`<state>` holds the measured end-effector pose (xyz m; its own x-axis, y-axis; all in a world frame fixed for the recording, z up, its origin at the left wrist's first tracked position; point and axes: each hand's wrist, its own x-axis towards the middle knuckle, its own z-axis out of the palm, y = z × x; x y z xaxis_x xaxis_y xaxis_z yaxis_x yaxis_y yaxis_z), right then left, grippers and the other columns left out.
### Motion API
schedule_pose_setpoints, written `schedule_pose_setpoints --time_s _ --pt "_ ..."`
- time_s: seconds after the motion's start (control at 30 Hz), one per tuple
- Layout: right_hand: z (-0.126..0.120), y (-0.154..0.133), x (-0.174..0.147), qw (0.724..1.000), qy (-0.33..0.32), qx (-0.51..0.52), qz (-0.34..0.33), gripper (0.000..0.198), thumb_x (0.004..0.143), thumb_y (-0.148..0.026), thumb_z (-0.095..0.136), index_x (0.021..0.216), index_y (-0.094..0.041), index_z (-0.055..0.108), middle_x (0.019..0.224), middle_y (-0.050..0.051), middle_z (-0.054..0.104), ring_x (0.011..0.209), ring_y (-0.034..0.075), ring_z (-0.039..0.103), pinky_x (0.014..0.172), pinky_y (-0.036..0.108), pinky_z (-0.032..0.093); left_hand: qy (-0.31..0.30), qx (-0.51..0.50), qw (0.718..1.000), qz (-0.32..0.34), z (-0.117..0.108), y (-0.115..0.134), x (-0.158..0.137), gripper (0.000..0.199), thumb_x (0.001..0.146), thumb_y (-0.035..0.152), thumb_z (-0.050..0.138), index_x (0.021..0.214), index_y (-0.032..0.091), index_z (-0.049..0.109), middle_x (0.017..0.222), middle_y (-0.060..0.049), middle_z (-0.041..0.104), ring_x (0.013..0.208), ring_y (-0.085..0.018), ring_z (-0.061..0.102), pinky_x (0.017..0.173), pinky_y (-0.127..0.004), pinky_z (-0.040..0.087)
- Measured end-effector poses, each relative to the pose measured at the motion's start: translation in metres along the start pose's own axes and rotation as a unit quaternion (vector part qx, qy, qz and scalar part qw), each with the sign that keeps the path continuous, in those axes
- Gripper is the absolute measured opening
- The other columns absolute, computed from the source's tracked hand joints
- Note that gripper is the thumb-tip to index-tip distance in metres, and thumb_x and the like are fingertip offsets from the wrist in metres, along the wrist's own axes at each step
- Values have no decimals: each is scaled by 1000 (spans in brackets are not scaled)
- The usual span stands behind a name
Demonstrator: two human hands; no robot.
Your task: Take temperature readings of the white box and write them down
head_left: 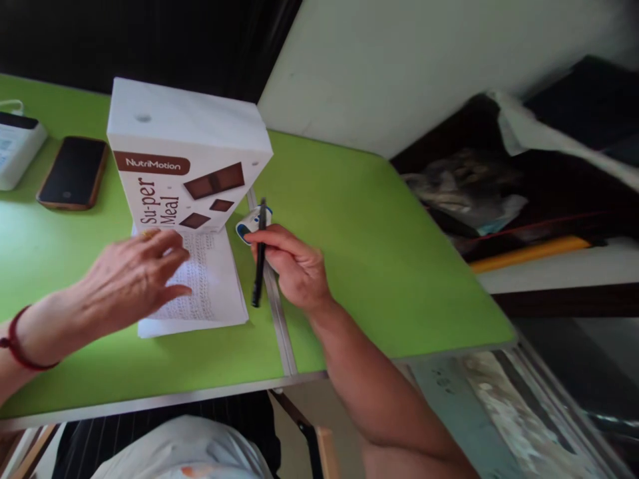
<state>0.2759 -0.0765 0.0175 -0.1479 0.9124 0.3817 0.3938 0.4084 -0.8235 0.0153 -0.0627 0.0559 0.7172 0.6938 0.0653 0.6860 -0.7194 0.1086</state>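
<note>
My right hand (294, 263) pinches a black pen (260, 259) between thumb and fingers, above the table seam. Just behind the pen lies a small white and blue object (245, 227), partly covered by the pen and my fingertips; its kind I cannot make out. Over a stack of printed paper (214, 286) hovers my left hand (140, 273), its fingers bent and apart, with nothing in them. The fingertips are close to the lower edge of a white NutriMotion box (194, 133), which stands upright at the far end of the sheets.
A phone (72, 173) and a white device with a cable (17, 150) lie on the left of the green table (349, 233). A metal seam crosses the tabletop. To the right, beyond the table edge, are dark shelves with a plastic bag (469, 193) and a yellow bar (532, 254).
</note>
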Motion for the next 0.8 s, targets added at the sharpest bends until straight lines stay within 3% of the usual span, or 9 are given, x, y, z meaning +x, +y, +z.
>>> schedule_pose_setpoints --time_s 0.1,0.2,0.33,0.53,0.63,0.8 --pt "11 6 -2 993 6 116 21 29 84 -40 59 111 -29 58 93 3 60 81 18 61 70 34 54 -32 -28 997 70 18 12 -1 37 97 39 55 125 16 60 133 -15 61 102 -27 68 72 -35 58" --pt "24 12 -5 983 29 176 36 27 85 -49 64 99 -28 55 77 -2 53 66 14 53 59 29 48 -82 5 993 85 27 19 -1 54 97 52 50 135 14 53 149 -17 48 101 -28 69 70 -36 59" --pt "35 13 -6 980 32 190 57 35 95 -56 47 97 -25 63 64 -4 51 55 11 47 54 27 43 -117 59 988 81 24 24 -2 72 94 64 45 140 9 48 158 -21 33 103 -30 67 70 -40 60" --pt "44 12 1 969 85 165 163 52 85 -69 50 80 -21 68 63 0 60 56 13 58 55 29 51 -144 88 983 72 21 28 -1 74 93 64 49 142 9 46 159 -22 31 107 -30 63 78 -42 59" --pt "46 15 3 966 107 161 169 41 81 -63 57 85 -22 66 67 -1 64 57 13 60 57 29 53 -152 86 982 71 21 29 0 73 93 64 49 142 10 46 159 -21 30 105 -30 62 77 -42 59" --pt "48 15 2 980 110 77 143 13 70 -33 67 77 -24 61 65 -4 62 55 11 53 53 26 47 -149 78 983 68 23 29 0 73 93 63 49 143 10 45 158 -21 32 106 -30 61 78 -41 57"
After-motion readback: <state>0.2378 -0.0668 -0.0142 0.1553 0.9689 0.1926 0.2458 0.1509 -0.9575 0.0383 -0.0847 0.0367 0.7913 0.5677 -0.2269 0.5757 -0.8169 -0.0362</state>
